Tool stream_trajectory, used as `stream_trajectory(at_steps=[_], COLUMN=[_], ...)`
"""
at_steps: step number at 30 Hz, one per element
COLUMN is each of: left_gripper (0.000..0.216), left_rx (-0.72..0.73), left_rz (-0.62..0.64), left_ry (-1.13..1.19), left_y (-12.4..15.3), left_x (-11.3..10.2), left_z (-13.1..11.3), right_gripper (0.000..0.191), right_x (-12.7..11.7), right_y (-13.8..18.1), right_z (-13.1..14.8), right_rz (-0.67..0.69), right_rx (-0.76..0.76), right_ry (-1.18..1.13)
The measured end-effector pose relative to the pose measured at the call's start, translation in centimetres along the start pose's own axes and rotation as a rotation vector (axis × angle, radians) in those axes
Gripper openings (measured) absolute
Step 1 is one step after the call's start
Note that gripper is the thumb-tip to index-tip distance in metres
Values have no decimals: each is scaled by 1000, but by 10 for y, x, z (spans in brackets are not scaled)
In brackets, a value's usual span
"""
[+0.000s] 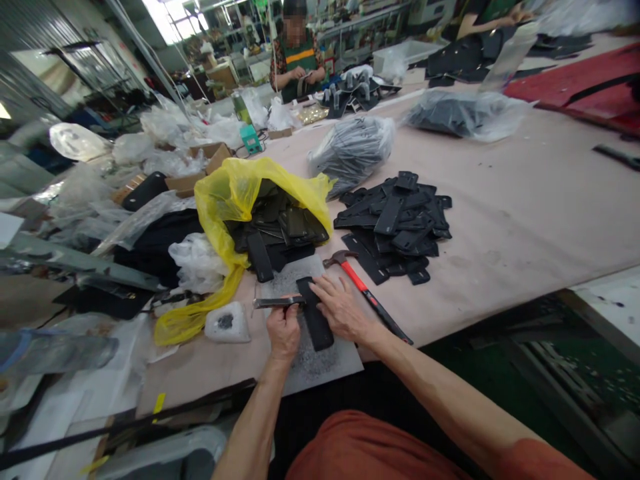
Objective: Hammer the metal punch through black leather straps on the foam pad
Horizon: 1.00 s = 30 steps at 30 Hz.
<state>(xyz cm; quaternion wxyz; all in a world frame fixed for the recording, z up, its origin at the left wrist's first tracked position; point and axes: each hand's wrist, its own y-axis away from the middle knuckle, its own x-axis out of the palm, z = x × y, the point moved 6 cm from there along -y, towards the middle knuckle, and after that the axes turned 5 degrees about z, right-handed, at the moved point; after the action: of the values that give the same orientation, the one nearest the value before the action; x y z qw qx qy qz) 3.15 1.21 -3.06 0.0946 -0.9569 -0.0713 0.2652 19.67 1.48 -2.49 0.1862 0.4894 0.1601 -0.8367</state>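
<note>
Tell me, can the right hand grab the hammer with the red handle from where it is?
Probably yes. The hammer lies on the table just beside the right hand, which rests flat on a black strip. Nothing lies between them, so the way looks free.

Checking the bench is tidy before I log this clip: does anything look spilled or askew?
Black strips spill from the yellow bag onto the table. Dark specks litter the grey mat under the strip that the right hand presses. The hammer lies slantwise beside it.
</note>
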Motion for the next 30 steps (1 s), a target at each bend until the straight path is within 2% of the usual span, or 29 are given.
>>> stream_trajectory(at_steps=[4,6,9,14,22,30], left_gripper=[22,21,21,20,20,20], left_rx=[-36,-27,2,36,27,46], left_rz=[15,54,109,125,166,193], left_ry=[31,47,58,49,66,14], left_y=[3,3,0,-8,-16,-17], left_x=[-4,-2,5,14,19,23], left_z=[4,4,3,6,9,10], right_gripper=[69,70,63,59,52,53], right_x=[2,9,16,16,23,23], right_y=[35,39,20,-18,-3,-3], right_z=[11,13,3,-16,-26,-28], right_rz=[89,110,55,-20,3,-84], right_rx=[-20,-9,37,12,23,59], right_ry=[-1,9,20,-25,-194,-273])
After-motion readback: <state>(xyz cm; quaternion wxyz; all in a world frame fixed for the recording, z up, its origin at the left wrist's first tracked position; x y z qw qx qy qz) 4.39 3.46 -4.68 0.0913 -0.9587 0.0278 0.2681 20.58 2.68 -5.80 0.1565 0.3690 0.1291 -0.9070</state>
